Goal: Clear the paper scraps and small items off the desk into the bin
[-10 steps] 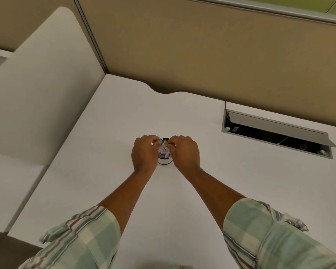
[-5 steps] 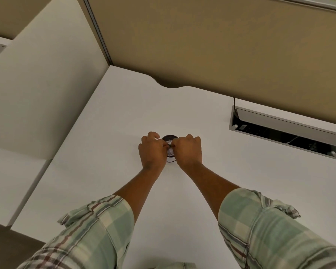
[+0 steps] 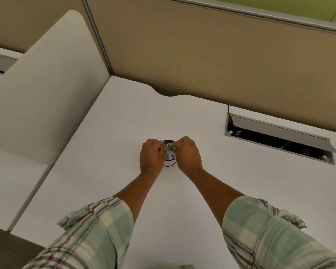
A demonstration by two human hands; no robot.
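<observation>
Both hands, left (image 3: 151, 156) and right (image 3: 188, 153), had raised coloured scraps (image 3: 168, 146) back into view, pinched together above the bin (image 3: 170, 161); dropping remained.

Compared to half a second ago, colored scraps (image 3: 168, 146) show again between both hands' fingertips at the bin's (image 3: 170, 162) 12 o'clock rim, and crumpled white paper (image 3: 170, 154) inside shows more.
</observation>
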